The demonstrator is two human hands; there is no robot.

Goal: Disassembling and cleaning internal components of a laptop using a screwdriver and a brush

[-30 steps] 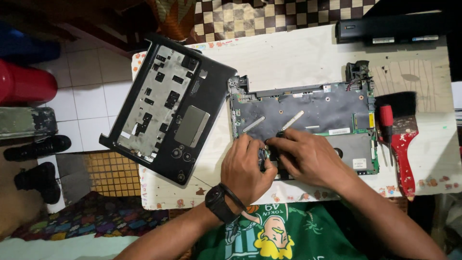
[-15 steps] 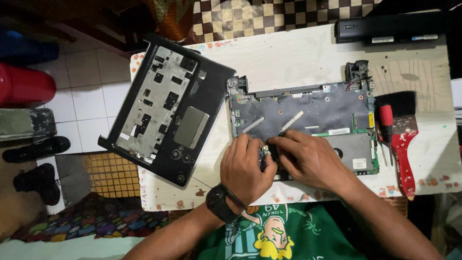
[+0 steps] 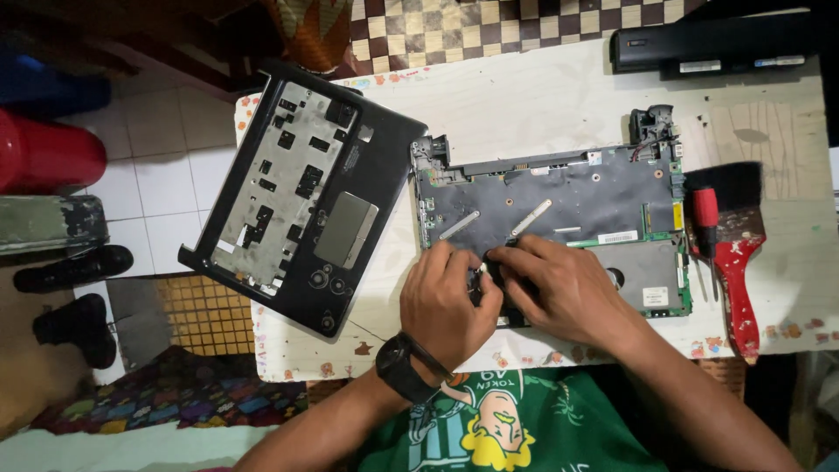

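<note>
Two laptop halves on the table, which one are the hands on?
The opened base with the circuit board, right of the black palmrest cover, which lies untouched.

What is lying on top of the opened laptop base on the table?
Both hands rest on the laptop base: the left hand and the right hand, meeting at its front edge. Two pale flat strips lie on the dark board. The part under the hands is covered.
</note>
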